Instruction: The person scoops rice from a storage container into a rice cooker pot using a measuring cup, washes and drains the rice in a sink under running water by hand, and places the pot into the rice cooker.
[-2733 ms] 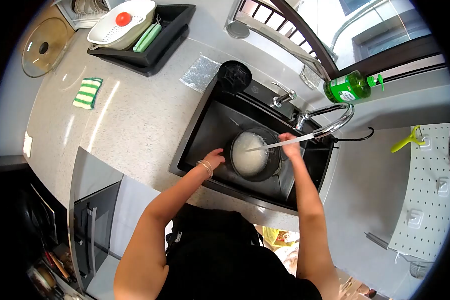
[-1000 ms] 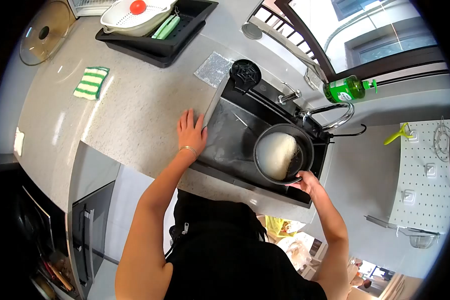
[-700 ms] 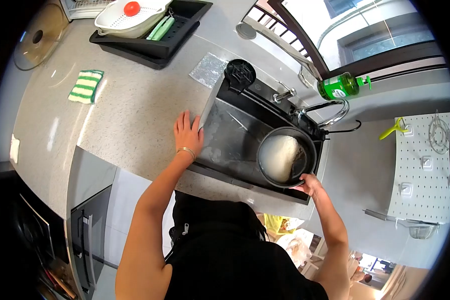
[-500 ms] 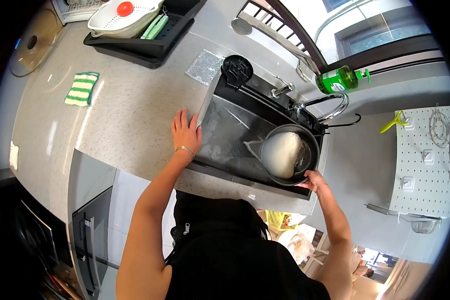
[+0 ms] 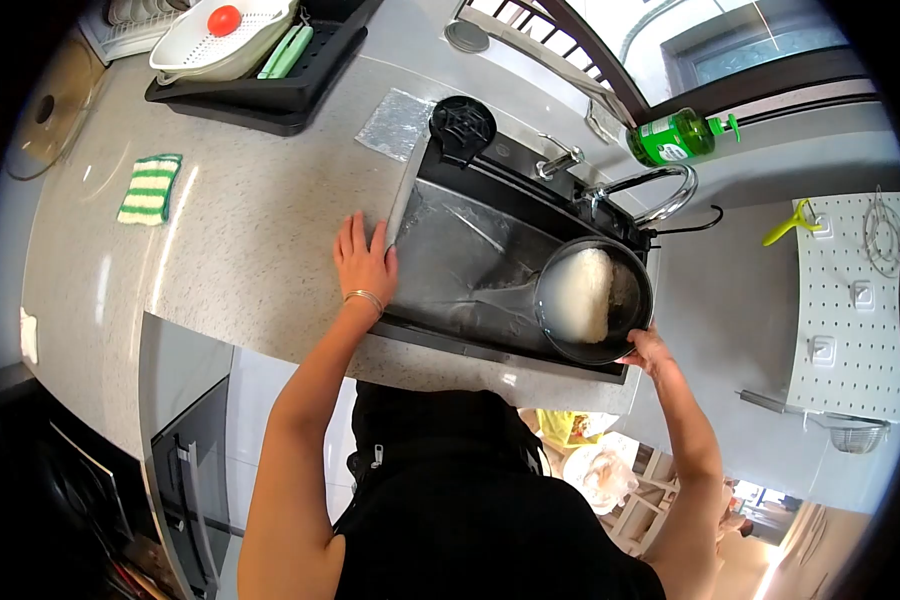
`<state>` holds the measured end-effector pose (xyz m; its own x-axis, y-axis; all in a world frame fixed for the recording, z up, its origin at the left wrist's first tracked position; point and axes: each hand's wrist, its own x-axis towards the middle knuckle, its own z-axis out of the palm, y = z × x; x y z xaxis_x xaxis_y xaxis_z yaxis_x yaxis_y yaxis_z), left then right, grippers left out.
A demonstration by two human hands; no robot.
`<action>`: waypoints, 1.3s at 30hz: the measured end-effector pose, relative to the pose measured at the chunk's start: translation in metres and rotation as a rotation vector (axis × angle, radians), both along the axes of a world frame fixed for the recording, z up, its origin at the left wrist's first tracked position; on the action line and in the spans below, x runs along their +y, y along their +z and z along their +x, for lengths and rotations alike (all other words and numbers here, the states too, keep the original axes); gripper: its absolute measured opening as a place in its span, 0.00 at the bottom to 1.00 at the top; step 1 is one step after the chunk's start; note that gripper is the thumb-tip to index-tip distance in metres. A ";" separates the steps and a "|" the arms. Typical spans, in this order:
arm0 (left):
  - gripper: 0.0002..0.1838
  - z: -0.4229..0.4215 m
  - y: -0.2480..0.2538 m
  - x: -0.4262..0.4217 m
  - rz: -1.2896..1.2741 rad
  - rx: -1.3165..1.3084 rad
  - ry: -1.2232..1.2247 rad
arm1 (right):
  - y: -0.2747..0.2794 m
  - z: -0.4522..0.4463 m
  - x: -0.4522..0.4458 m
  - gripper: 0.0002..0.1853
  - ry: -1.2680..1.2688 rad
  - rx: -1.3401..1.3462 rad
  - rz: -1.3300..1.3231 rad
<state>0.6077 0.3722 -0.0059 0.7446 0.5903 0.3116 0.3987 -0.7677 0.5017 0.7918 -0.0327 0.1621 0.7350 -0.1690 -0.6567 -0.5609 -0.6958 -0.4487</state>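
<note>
My right hand point(image 5: 650, 348) grips the lower right rim of a dark round pot point(image 5: 630, 300), held tilted over the right part of the black sink point(image 5: 450, 255). White rice point(image 5: 595, 293) lies in the pot with cloudy water on its left side. Whitish water runs from the pot's left edge into the sink. My left hand point(image 5: 366, 262) lies flat on the speckled counter at the sink's left edge, fingers spread, holding nothing. The chrome faucet point(image 5: 682, 195) arches behind the pot, and no stream shows from it.
A green soap bottle point(image 5: 678, 137) stands behind the faucet. A black drain basket point(image 5: 462, 128) sits at the sink's back left corner. On the counter are a striped cloth point(image 5: 150, 189) and a black tray point(image 5: 295, 110) with a white colander point(image 5: 210, 52). At right hangs a pegboard point(image 5: 850, 310).
The faucet's stream has stopped. My left hand has gone from beside the pot to the counter. My right hand has taken the rim, the pot has moved right and tilted, and water now pours out.
</note>
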 end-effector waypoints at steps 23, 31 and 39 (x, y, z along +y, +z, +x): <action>0.23 0.000 0.002 0.000 0.014 0.048 -0.012 | 0.003 0.006 -0.018 0.43 -0.008 -0.098 -0.108; 0.23 0.001 0.004 0.000 0.011 0.045 -0.022 | 0.005 0.009 -0.024 0.42 0.018 -0.143 -0.178; 0.23 0.001 0.005 0.000 0.013 0.063 -0.017 | -0.009 0.014 -0.047 0.41 0.115 -0.252 -0.289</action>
<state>0.6092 0.3718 -0.0009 0.7727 0.5739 0.2713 0.4161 -0.7806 0.4663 0.8061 -0.0796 0.1532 0.8921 -0.2272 -0.3906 -0.3689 -0.8654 -0.3392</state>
